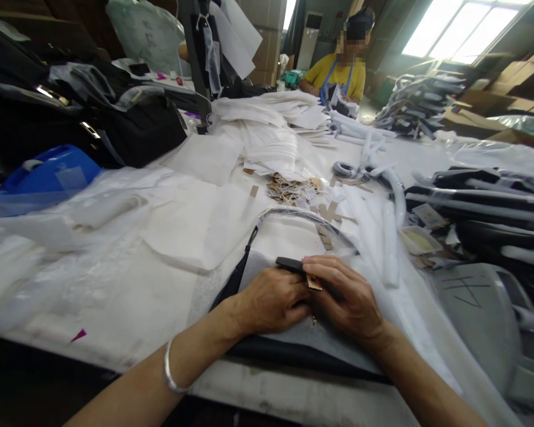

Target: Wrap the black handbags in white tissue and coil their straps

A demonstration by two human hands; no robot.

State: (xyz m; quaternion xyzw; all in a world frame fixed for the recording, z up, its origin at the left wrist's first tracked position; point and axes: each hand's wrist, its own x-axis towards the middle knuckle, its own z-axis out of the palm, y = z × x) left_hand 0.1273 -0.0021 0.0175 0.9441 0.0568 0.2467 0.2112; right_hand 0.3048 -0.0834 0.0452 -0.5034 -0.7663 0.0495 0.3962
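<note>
A dark bag (311,359) lies at the table's front edge, its front covered by a thin whitish sheet and its handle, wrapped in clear plastic, arching away from me. Over the bag, my left hand (273,299) has its fingers curled at a black strap (289,263). My right hand (349,296) pinches the same strap from the right, beside a gold-coloured metal clasp (314,282). The two hands nearly meet, and the left fingertips are partly hidden. A black zip pull (251,236) sticks up at the bag's left corner.
White sheets (267,139) are stacked behind a pile of stringed tags (293,188). Black bags (133,127) and a blue object (53,172) stand left. On the right are wrapped black pieces (485,196) and a grey container (480,320). A person in yellow (358,77) is across the table.
</note>
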